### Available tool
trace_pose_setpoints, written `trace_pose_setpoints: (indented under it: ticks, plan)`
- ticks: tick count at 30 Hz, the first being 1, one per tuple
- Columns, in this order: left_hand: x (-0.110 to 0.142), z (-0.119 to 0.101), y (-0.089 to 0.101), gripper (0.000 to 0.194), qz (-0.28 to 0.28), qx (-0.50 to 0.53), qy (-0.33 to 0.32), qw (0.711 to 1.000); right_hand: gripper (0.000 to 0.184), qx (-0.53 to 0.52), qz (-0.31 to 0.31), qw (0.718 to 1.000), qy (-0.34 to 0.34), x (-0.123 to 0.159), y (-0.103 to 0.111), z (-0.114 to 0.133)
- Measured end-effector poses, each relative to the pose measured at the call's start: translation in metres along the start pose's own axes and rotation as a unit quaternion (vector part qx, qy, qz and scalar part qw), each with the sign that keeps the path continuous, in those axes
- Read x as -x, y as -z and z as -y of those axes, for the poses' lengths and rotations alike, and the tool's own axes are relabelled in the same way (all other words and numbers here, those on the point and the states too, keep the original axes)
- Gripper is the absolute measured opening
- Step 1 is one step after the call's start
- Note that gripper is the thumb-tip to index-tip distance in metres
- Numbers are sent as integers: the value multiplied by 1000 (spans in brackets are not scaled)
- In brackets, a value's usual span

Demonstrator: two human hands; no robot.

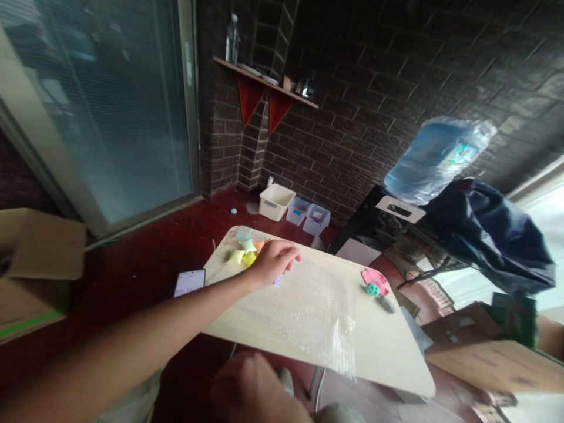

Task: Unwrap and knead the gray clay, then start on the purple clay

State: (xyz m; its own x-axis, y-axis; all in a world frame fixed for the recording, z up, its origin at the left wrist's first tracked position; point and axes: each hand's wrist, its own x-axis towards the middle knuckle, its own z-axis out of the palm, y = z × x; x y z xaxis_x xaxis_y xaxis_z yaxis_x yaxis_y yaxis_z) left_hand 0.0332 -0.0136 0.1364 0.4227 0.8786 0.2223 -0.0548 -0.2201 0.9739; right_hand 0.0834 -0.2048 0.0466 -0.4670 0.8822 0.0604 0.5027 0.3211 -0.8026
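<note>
My left hand (277, 260) is over the far part of the pale table (383, 346), its fingers curled in. What they hold, if anything, is hidden. Just below it a small purple thing (278, 279) shows at the edge of a sheet of bubble wrap (304, 311). To its left sit several yellow, pale green and orange folded-looking pieces (247, 247). My right hand (255, 385), smeared by motion, is low in front of the near table edge, above my lap. Its fingers cannot be made out.
A pink flower-shaped piece (374, 281), a teal ball with holes (372, 288) and a grey lump (386, 304) lie at the table's right. A phone (190, 282) is at the left edge. Plastic bins (276, 201) stand behind; a water dispenser bottle (434, 158) and cardboard boxes (493, 361) are right.
</note>
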Motion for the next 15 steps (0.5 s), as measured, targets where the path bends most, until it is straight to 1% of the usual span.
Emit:
trace_pose_setpoints:
  ticks: [1, 2, 3, 4, 5, 6, 7, 9, 11, 13, 15]
  plan:
    - [10, 11, 12, 31, -5, 1, 4, 1000, 15, 4, -54, 998, -34, -15, 22, -16]
    - [19, 21, 23, 33, -18, 3, 8, 1000, 19, 11, -121, 990, -68, -30, 45, -32]
    - [25, 30, 32, 34, -29, 3, 13, 999, 20, 19, -190, 977, -99, -43, 68, -49]
    - [30, 38, 39, 34, -42, 3, 19, 999, 20, 30, -262, 957, -121, -55, 87, -65]
    - [34, 47, 43, 33, -54, 4, 24, 998, 23, 36, -297, 945, -133, -64, 104, -81]
    - [37, 55, 45, 33, -64, 4, 29, 998, 26, 43, -325, 933, -147, -72, 115, -96]
    - [40, 63, 46, 34, -69, 3, 36, 997, 29, 50, -348, 922, -163, -78, 122, -110]
    - [43, 78, 44, 34, -77, -2, 48, 996, 39, 60, -364, 911, -181, -85, 121, -136]
    - [45, 92, 39, 35, -68, -32, 47, 996, 50, 68, -361, 912, -182, -88, 110, -154]
    - [47, 101, 32, 30, -47, -46, 50, 997, 56, 74, -350, 918, -173, -89, 98, -164]
    - [50, 107, 26, 27, -21, -75, 48, 996, 56, 106, -327, 926, -157, -92, 90, -168]
